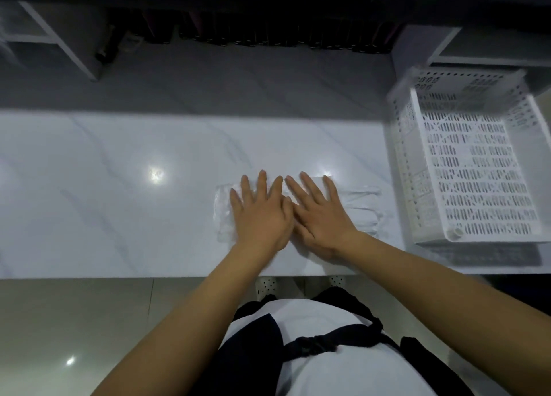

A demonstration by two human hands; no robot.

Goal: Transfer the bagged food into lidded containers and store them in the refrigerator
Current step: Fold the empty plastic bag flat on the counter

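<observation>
Nearest the camera, a black apron strap (316, 343) is knotted across a white shirt. Below it the floor is glossy pale tile. Two white shoes (266, 285) with round perforations show their toes at the counter's front edge.

The countertop (119, 193) is polished white stone with faint grey veining and bright light spots. On it, near the front edge and right of centre, lies one thin, clear plastic bag (223, 211), flattened and wrinkled, its handle end trailing toward the right. Both bare hands press down on it side by side. The left hand (262, 214) lies flat with its fingers straight and spread. The right hand (320, 217) is flat in the same way, its inner edge touching the left hand. Neither hand grips anything.

Just right of the bag stands one rectangular white plastic basket (401, 169), its walls and floor pierced with rows of slots and holes.

Farther back the counter falls into shadow. A row of dark bottles (268, 35) lines the rear, too dim and blurred to count or to read any labels.
</observation>
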